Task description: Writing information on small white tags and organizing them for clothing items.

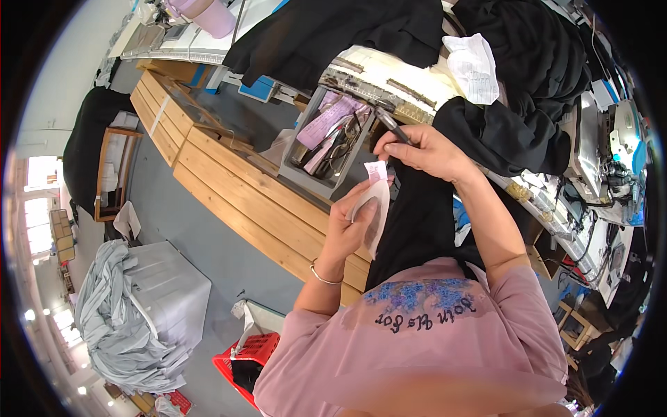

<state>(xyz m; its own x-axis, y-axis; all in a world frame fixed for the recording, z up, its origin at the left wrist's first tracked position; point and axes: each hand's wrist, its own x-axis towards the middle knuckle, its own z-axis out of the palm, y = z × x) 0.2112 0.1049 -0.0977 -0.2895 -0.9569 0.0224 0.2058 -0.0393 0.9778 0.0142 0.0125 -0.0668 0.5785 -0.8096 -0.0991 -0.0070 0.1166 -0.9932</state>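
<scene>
My left hand (pixel 346 221) grips a white piece of curved material (pixel 383 208), which looks like a roll of tape or labels. A small slip with writing (pixel 376 171) sticks up from its top. Just above and to the right, my right hand (pixel 430 151) holds a slim tool with a dark handle and a silvery end (pixel 393 127), perhaps a pen. Its tip points up and left, over the edge of the open grey drawer (pixel 341 185). Inside that drawer lie pink written slips (pixel 317 127) and metal tools, partly hidden.
Black cloth (pixel 338 31) covers much of the worktable, with a crumpled white paper (pixel 474 68) on the right. A wooden bench (pixel 250 193) runs left of my legs. A sewing machine (pixel 625 135) stands at right. Grey cloth (pixel 114 313) and a red basket (pixel 245 354) are lower left.
</scene>
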